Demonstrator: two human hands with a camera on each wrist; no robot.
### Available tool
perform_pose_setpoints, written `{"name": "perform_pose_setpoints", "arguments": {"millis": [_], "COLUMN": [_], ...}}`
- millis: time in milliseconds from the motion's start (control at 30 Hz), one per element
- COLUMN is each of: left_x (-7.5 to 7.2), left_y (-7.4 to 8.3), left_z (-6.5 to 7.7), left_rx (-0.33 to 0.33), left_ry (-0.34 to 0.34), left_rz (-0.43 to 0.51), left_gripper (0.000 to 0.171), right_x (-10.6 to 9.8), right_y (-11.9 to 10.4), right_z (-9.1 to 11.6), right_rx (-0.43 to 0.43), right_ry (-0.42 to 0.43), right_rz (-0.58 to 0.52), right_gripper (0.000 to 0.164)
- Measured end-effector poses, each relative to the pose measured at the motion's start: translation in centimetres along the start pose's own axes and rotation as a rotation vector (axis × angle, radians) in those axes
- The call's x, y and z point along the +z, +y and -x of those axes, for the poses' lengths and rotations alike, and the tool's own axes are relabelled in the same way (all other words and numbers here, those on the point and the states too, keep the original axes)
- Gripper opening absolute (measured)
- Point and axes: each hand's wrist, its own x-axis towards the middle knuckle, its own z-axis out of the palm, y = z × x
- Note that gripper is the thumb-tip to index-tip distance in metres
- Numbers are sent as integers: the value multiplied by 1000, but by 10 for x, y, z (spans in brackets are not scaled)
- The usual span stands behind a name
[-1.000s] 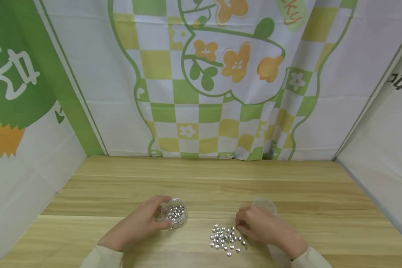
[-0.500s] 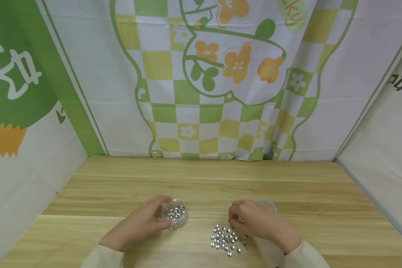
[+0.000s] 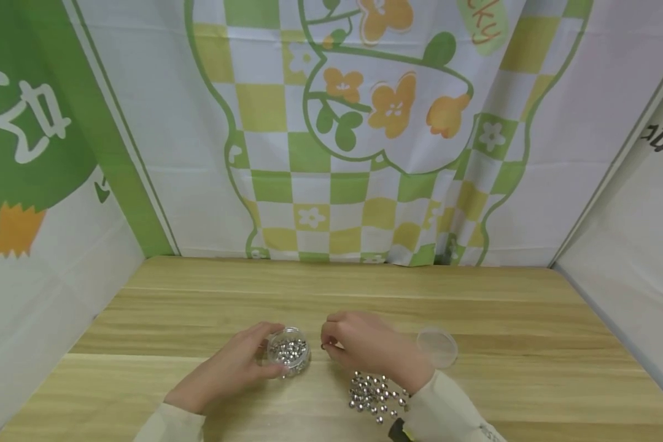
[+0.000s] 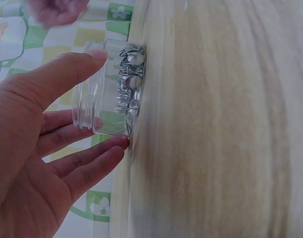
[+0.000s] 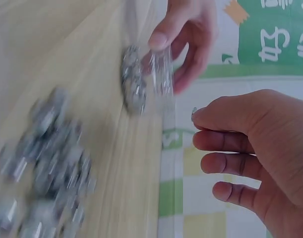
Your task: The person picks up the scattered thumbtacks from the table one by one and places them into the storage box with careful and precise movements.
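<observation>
A clear plastic jar (image 3: 289, 351) with silver thumbtacks (image 4: 131, 82) in its bottom stands uncovered on the table. My left hand (image 3: 242, 367) holds it from the left, thumb on the near side and fingers round the far side. Just right of the jar, above the tabletop, is my right hand (image 3: 364, 345). Its thumb and forefinger pinch a small thumbtack (image 3: 323, 347), mostly hidden by the fingertips. Below the right forearm lies a loose pile of silver thumbtacks (image 3: 372, 394), blurred in the right wrist view and partly covered by the sleeve.
A round clear lid (image 3: 438, 347) lies flat on the wooden table (image 3: 331, 282), right of the right hand. Printed curtains (image 3: 364, 184) hang behind the table and along both sides. A dark band (image 3: 399, 431) shows by the right sleeve.
My right hand has gone from the thumbtack pile leftward to near the jar, a thumbtack between its fingertips. The lid is now uncovered to view. My left hand and the jar have stayed put.
</observation>
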Motion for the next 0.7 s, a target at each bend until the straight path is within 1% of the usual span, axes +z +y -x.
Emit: {"name": "perform_pose_setpoints", "arguments": {"millis": [200, 333, 500, 700], "left_x": [-1, -1, -1, -1], "left_y": [-2, -3, -5, -5], "left_z": [0, 0, 0, -1], "left_rx": [22, 44, 58, 56], "left_ry": [-17, -11, -13, -12], "left_rz": [-16, -37, -36, -43], "left_gripper": [72, 70, 67, 66], "right_x": [8, 15, 20, 23], "right_y": [-12, -17, -22, -23], "right_z": [-31, -44, -52, -53], "right_rx": [-61, -62, -38, -32], "right_ry": [74, 99, 101, 101], "right_rz": [50, 70, 68, 55], "right_gripper": [12, 11, 9, 10]}}
